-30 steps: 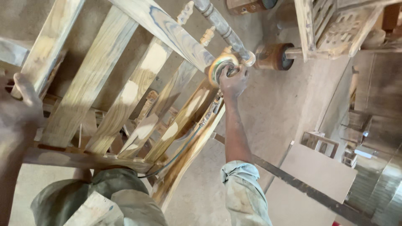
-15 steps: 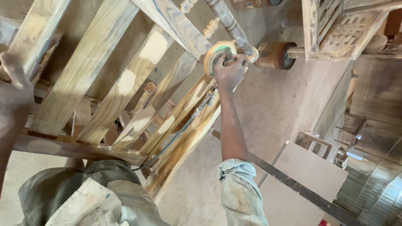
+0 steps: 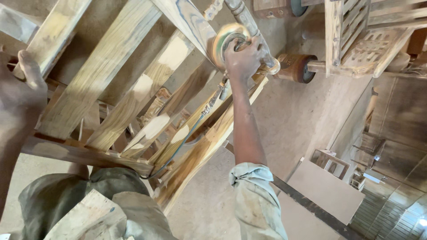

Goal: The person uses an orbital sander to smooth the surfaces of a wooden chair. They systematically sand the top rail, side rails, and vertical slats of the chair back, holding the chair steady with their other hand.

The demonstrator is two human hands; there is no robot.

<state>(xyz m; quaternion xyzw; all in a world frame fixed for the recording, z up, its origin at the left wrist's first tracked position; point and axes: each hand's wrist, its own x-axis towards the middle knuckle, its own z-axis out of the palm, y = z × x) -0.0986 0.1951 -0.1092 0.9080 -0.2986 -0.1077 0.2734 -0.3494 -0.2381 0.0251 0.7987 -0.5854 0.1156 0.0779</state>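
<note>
The wooden frame (image 3: pixel 115 84) is pale, streaky timber with broad flat slats fanning out from a darker crossbar, its grain rough and dusty. The right hand (image 3: pixel 243 58) clenches a sander (image 3: pixel 229 42) whose round yellowish disc presses against a slat just left of that hand. The left hand (image 3: pixel 20 93) grips the frame's edge. A thin cable (image 3: pixel 187 138) trails down below the right hand.
</note>
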